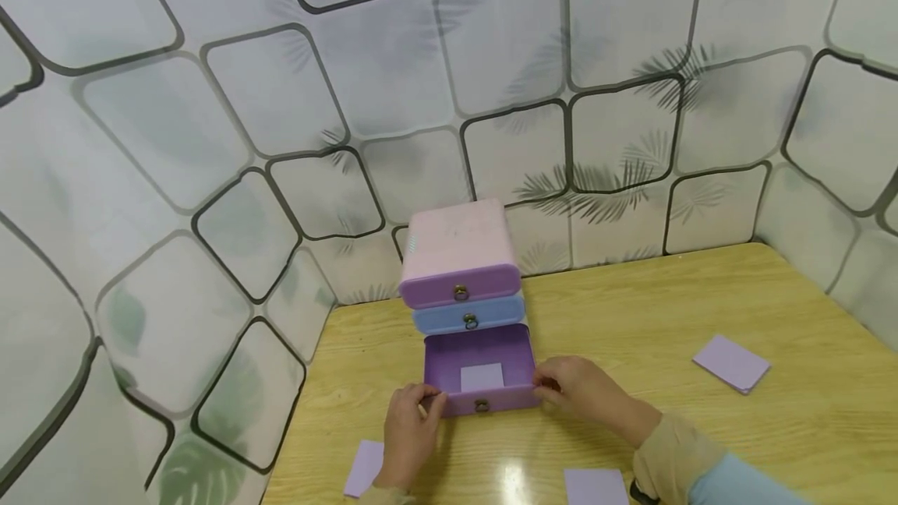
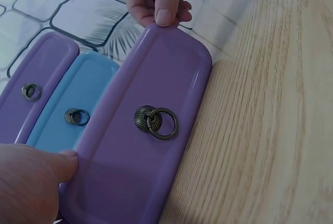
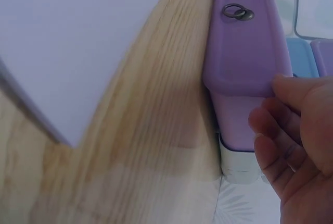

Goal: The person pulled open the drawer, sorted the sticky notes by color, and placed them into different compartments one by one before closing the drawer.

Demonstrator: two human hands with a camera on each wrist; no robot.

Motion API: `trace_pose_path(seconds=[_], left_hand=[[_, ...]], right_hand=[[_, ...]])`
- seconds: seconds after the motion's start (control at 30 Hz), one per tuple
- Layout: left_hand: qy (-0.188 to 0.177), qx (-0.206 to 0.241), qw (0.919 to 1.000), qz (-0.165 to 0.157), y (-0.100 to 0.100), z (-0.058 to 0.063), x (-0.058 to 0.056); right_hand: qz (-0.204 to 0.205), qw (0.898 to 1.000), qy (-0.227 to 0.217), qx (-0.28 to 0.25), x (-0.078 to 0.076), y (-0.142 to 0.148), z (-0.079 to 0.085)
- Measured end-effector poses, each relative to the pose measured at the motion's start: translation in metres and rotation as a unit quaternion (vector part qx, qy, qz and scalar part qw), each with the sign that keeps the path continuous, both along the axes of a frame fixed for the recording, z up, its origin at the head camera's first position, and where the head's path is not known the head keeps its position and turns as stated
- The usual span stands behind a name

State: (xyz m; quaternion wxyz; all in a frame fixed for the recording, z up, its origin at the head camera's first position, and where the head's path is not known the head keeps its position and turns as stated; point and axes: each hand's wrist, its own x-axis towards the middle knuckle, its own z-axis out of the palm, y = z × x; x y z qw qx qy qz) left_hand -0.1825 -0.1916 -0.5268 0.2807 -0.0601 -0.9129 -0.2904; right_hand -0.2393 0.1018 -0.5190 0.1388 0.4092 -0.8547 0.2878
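A small chest of drawers (image 1: 456,240), pink on top, has its bottom purple drawer (image 1: 508,398) pulled out. My left hand (image 1: 410,431) grips the left end of the drawer's front, its thumb on the front face in the left wrist view. At the other end, my right hand (image 1: 578,388) pinches the upper corner between thumb and fingers. Inside the drawer lies a pale lilac piece of paper (image 1: 482,376). A bronze ring pull (image 2: 156,122) hangs at the middle of the purple front. Above it, the blue drawer (image 1: 449,316) and upper purple drawer (image 1: 428,291) are closed.
Lilac paper stacks lie on the wooden table (image 1: 631,318): one stack (image 1: 732,363) at the right, another (image 1: 596,487) near the front edge. More lilac paper (image 1: 365,467) lies beside my left wrist. A patterned wall (image 1: 512,154) stands behind the chest and along the left.
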Motion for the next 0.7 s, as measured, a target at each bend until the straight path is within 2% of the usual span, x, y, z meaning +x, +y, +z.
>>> trace_pose_path(seconds=[0.2, 0.47, 0.57, 0.7], left_hand=[[0.001, -0.003, 1.0000, 0.001, 0.0005, 0.0002, 0.0007], [0.010, -0.002, 0.9999, 0.000, 0.0007, 0.0002, 0.0008], [0.011, 0.010, 0.9999, -0.002, 0.0002, 0.0011, 0.0028], [-0.012, 0.045, 0.9989, 0.004, -0.0032, 0.0045, 0.0089]], right_hand=[[-0.006, 1.000, 0.001, -0.015, 0.0014, -0.0005, -0.0028], [-0.022, 0.999, -0.035, -0.016, 0.0028, -0.0005, -0.0036], [-0.030, 0.998, -0.053, -0.014, 0.0035, -0.0004, -0.0040], [-0.035, 0.997, -0.071, -0.016, 0.0048, -0.0006, -0.0037]])
